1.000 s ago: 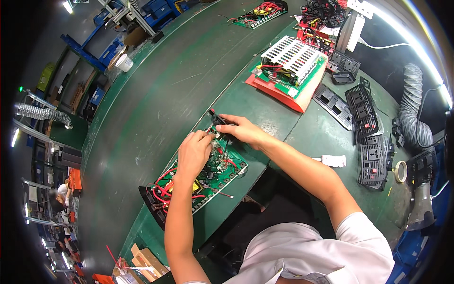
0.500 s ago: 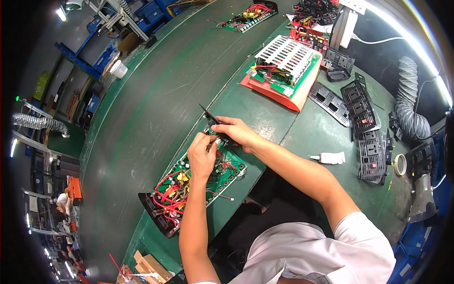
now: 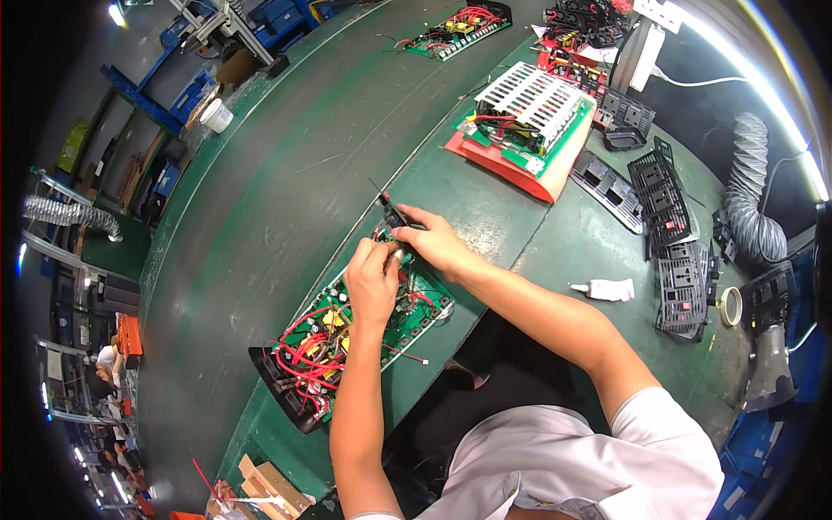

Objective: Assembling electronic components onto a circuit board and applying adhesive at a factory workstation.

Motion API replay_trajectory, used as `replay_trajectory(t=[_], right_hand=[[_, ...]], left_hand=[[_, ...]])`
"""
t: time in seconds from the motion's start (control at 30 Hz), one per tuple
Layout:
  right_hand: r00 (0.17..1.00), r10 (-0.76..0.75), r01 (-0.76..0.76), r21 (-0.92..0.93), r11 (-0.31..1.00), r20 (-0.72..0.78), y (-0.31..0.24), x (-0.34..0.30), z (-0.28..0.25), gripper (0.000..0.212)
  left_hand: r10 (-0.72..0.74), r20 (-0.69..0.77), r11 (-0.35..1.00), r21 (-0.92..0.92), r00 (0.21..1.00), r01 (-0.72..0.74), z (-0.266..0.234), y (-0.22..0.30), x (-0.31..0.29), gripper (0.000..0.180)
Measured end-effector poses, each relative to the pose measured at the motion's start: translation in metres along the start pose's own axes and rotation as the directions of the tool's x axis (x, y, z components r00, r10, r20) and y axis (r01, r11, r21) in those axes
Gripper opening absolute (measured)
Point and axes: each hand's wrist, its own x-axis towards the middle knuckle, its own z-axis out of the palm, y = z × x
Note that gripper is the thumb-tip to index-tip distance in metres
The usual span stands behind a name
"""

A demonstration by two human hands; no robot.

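A green circuit board [image 3: 425,299] with red and yellow wires lies in front of me, a black end panel [image 3: 290,399] at its near left end. Over the board's far end my right hand [image 3: 436,244] is closed around a dark plastic panel [image 3: 393,214], seen nearly edge-on. My left hand [image 3: 373,282] is pinched beside it, fingertips close to the panel's lower side. Whatever lies between those fingertips is too small and covered to name. A loose wire with a white plug [image 3: 424,360] sticks out from the board's right side.
To the right lie a white tube [image 3: 609,289], black socket panels [image 3: 680,286] and a tape roll [image 3: 731,305]. Beyond my right hand, a board with a slotted white cover [image 3: 533,100] rests on a red-orange block [image 3: 503,169]. Another wired board [image 3: 459,33] sits farther off.
The dark panel in my right hand has tilted slightly and shows more edge-on. Both hands stay nearly in place over the board.
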Motion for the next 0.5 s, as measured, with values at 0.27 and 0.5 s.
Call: replay_trajectory(t=[0.27, 0.5], right_hand=[[0.994, -0.100, 0.086, -0.236, 0.968, -0.047, 0.010, -0.001, 0.002, 0.065], [0.996, -0.090, 0.089, -0.207, 0.974, 0.005, 0.004, -0.003, -0.004, 0.066]], left_hand=[[0.033, -0.015, 0.998, 0.059, 0.999, -0.032, 0.001, 0.000, -0.004, 0.016], [-0.022, 0.029, 0.999, -0.036, 0.999, 0.023, 0.000, -0.006, -0.003, 0.015]])
